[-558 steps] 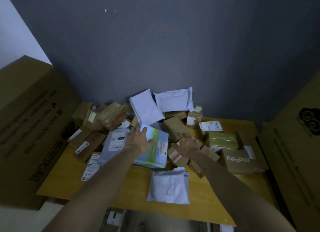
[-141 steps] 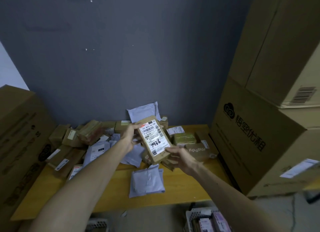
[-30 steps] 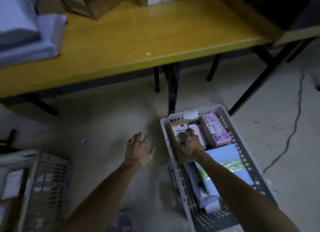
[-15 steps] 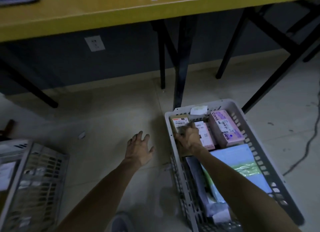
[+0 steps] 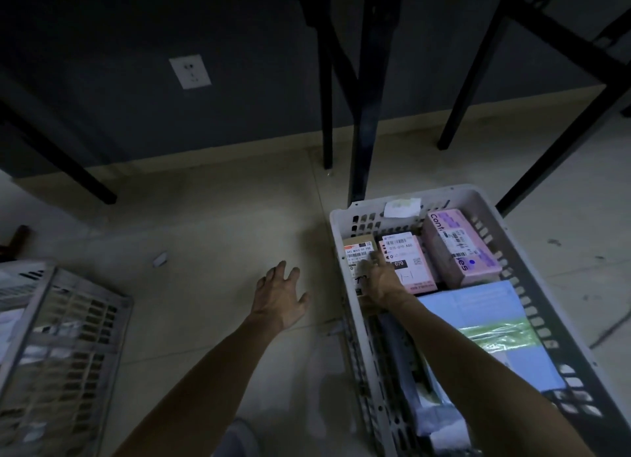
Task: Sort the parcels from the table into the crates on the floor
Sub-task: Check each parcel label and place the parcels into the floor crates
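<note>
1. The brown parcel (image 5: 356, 253) lies flat in the far left corner of the white crate (image 5: 339, 219) on the floor, white label up, with barcode and print showing.
2. The right hand (image 5: 382, 280) is down on it, fingers (image 5: 370, 259) stretched across the label and pressing rather than curling round it. Its forearm runs the length of the crate.
3. Touching the parcel on its right is a pink parcel (image 5: 408, 269) with a white label, and beyond that a bigger pink box (image 5: 457, 248), tilted against the crate's right side.
4. Nearer the camera, a pale blue mailer (image 5: 485, 316) with a green band fills the right half of the crate. A white slip (image 5: 402, 207) hangs on the far wall.
5. The left hand (image 5: 280, 298) is outside, just left of the crate, fingers spread and holding nothing. I cannot tell whether it touches the floor (image 5: 218, 224).
6. A grey crate (image 5: 68, 323) sits at far left, well apart from the white one.
7. A paper scrap (image 5: 159, 259) lies between them. Black table legs (image 5: 367, 115) stand behind, and there is a wall socket (image 5: 190, 71).
</note>
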